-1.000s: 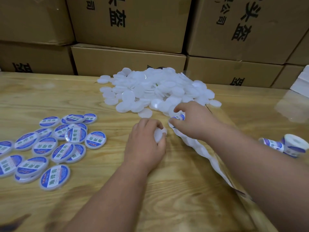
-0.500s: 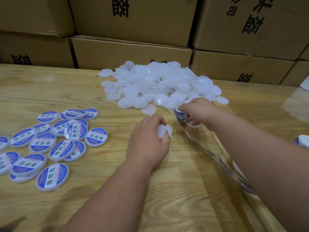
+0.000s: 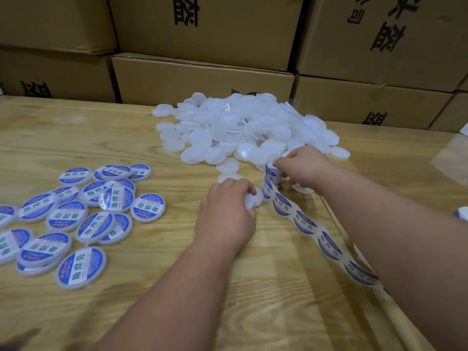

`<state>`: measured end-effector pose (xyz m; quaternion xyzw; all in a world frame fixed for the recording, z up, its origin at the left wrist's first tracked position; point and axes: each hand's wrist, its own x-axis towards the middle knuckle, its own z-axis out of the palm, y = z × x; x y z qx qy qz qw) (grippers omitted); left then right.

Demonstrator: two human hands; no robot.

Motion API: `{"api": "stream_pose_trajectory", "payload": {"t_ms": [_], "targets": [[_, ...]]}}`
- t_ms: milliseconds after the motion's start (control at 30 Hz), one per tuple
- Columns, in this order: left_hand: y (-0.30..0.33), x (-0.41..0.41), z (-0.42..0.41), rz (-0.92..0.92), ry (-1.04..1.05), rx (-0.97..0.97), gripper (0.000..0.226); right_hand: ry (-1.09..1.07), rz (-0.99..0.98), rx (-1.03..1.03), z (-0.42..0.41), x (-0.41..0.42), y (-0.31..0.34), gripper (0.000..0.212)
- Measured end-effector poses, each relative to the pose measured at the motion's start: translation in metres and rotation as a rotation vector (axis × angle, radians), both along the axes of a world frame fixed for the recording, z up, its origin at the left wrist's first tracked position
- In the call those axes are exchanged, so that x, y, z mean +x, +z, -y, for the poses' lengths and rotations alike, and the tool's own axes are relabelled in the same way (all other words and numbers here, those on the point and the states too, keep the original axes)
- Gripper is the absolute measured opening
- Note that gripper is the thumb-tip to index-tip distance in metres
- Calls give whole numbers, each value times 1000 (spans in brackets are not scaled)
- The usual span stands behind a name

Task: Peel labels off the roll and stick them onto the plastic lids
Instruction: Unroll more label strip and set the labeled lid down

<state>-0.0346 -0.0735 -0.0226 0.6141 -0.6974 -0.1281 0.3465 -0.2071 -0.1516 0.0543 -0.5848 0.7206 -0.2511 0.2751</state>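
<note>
Labels: thin, limp strip [image 3: 304, 219], your right hand [image 3: 304, 165] pinching its end | lid [image 3: 253, 198]: light, stiff, left hand [image 3: 228, 211] gripping its rim; spares at 12 o'clock.

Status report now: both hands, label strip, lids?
Left hand grips blank lid. Right hand pinches label strip at its raised end. Blank lid pile just behind; nothing blocking.

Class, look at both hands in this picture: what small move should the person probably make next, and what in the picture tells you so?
Probably peel the top blue round label free and press it onto the blank white plastic lid. The left hand already grips that unlabelled lid on the wooden table, while the right hand pinches the end of the blue-and-white label strip right beside it.
</note>
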Motion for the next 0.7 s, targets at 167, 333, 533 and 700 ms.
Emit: {"api": "stream_pose_trajectory", "payload": {"t_ms": [167, 333, 533, 700], "targets": [[2, 1, 2, -42, 20, -8, 20, -9, 16, -173, -25, -12, 14, 46], [11, 1, -8, -204, -39, 6, 20, 185, -238, -47, -107, -45, 38, 51], [21, 11, -23, -703, -56, -2, 14, 401, -622, 281, -177, -72, 36, 20], [23, 16, -34, -596, 20, 61, 33, 285, -47, 55, -176, -54, 15, 13]]}}
